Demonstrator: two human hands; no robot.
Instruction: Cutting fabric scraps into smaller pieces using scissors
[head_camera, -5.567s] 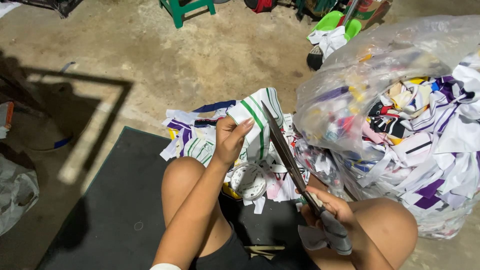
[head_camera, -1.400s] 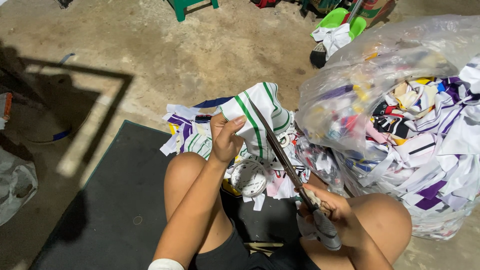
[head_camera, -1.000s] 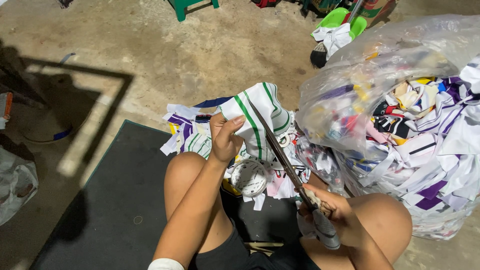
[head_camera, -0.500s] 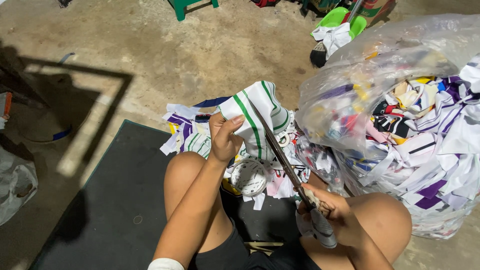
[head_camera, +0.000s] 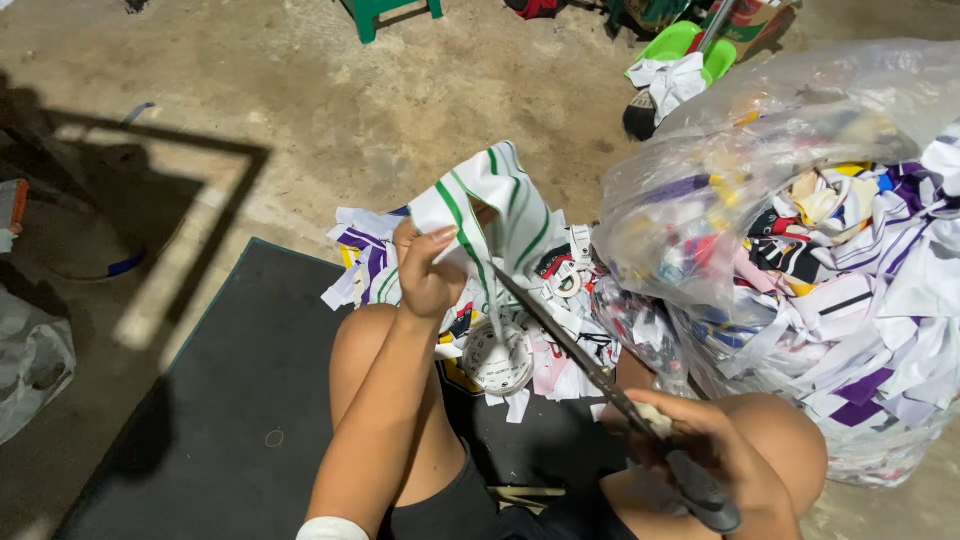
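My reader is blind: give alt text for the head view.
Seated on a dark mat, a person's left hand holds up green-striped white fabric while the right hand cuts it with long scissors, beside a clear bag of scraps.

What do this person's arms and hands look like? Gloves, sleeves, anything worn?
Both hands are bare: no gloves, rings or watch show on the left hand or the right hand. The left forearm is uncovered up to a white band or sleeve edge near the elbow. Little of the right arm shows. Dark shorts are worn.

Perhaps a home workshop, concrete floor (head_camera: 300, 90), bagged fabric scraps (head_camera: 830, 280) (plentiful)
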